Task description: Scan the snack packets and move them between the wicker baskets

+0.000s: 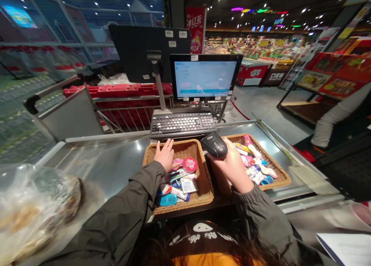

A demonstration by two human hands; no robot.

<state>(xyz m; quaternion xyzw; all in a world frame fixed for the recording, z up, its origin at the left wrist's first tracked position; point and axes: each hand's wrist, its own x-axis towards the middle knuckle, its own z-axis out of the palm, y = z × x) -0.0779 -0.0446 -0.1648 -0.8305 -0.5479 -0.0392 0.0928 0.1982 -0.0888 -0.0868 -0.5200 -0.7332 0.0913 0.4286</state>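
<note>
My right hand (232, 163) is wrapped round a black handheld barcode scanner (215, 144), held between two wicker baskets. My left hand (165, 155) reaches into the left wicker basket (203, 181), its fingers stretched out over small packaged items; a round red tin (189, 165) lies just to its right. The right wicker basket (279, 173) holds several small colourful packets (255, 163). Both baskets stand on a steel checkout counter (116, 161).
A black keyboard (182, 124) and a lit screen (205, 77) stand behind the baskets. A clear plastic bag of goods (31, 204) lies at the near left. Another person's sleeve (336, 117) shows at the right. Red carts (121, 90) are behind the counter.
</note>
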